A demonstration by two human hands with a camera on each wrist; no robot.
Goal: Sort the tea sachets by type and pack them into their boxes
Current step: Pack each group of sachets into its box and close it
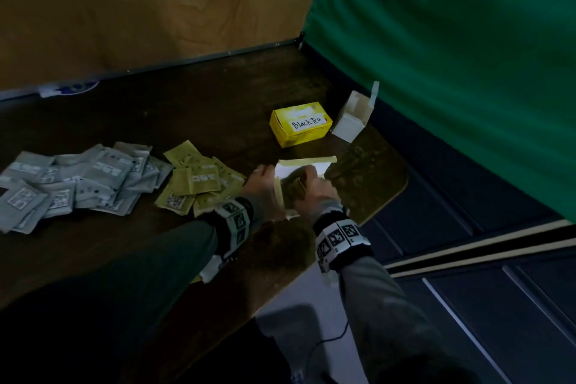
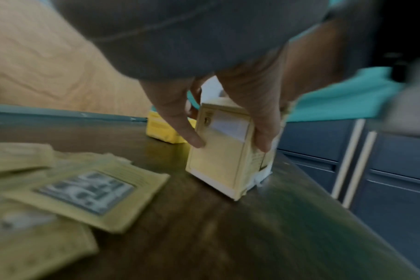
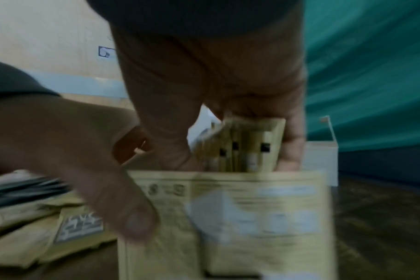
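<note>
A pale yellow tea box stands open on the dark table, near its right front edge. My left hand grips the box by its sides, thumb and fingers pressed on it. My right hand pinches a bundle of yellow-green sachets upright in the mouth of the box. More yellow-green sachets lie loose left of the box. A heap of grey sachets lies further left. A yellow box marked "Black Tea" sits behind, closed.
A small white box stands open beside the Black Tea box, close to the green curtain. A wooden panel backs the table. The table's rounded right edge drops off to dark blue cabinet fronts.
</note>
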